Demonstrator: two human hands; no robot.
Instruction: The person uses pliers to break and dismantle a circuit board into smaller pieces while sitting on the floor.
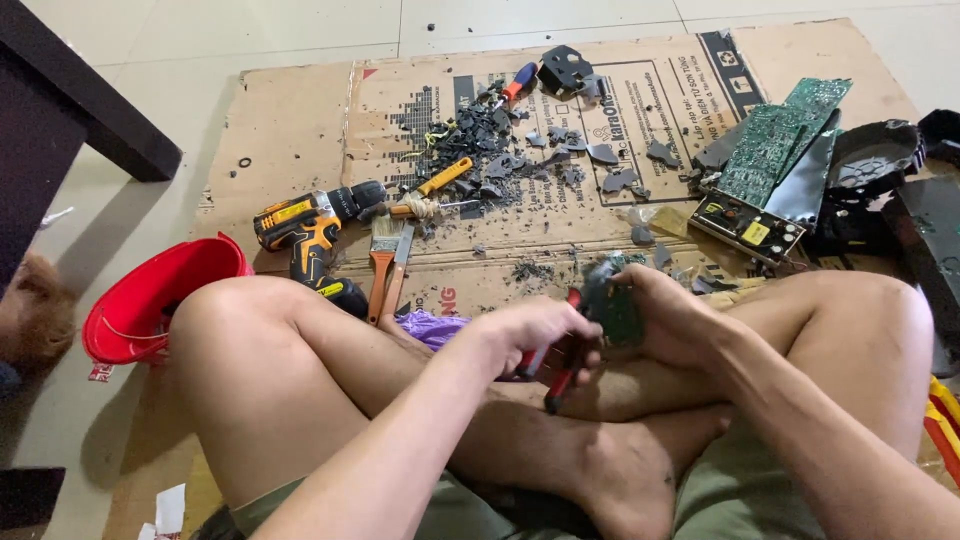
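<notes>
Left hand (535, 335) clenched around red-handled pliers (560, 372), right hand (670, 315) grasping small green circuit board (615, 305), cordless drill (310, 235) on cardboard (300, 130)

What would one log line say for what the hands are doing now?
left hand: grips red-handled pliers | right hand: holds small green circuit board | nearby: cordless drill on cardboard

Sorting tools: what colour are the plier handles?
Red and black, on the pliers in the left hand; head view.
</notes>
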